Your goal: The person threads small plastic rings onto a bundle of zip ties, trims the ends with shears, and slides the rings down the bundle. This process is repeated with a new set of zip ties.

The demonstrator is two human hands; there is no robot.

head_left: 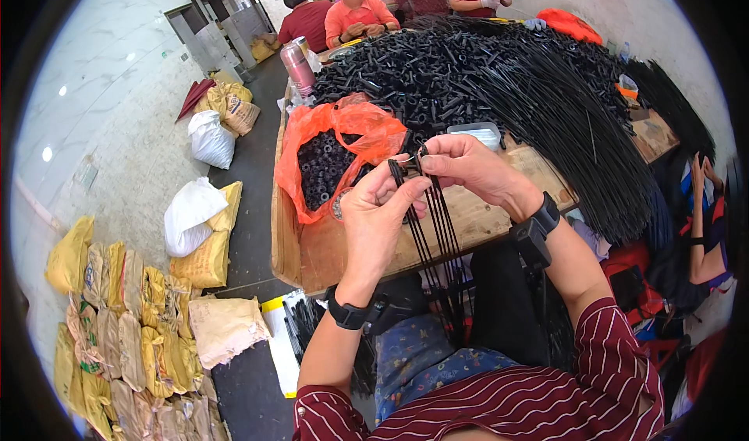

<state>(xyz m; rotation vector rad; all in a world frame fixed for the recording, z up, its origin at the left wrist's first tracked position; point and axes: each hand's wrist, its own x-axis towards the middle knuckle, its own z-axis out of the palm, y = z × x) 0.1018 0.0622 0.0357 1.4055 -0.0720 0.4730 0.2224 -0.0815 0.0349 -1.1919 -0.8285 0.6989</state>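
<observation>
Both hands meet above the near edge of the wooden table. My left hand (369, 215) pinches the top of several long thin black rods (441, 238), fingers closed. Against it, my right hand (474, 168) is also closed, thumb and fingertips gripping the upper ends of rods from the same bunch. A thin pale line, perhaps a wire, shows between the fingertips. The rods hang down over the table edge toward my lap. Just left of my hands stands an open orange-red plastic bag (293, 156) holding small black ring-like parts (321, 166).
A large heap of short black tubular pieces (437, 70) covers the wooden table (312, 254). Long black rods (577, 121) lie at its right, by a clear plastic box (477, 133). Several co-workers sit across; stacked sacks (129, 316) line the left floor. Another person's arms show far right.
</observation>
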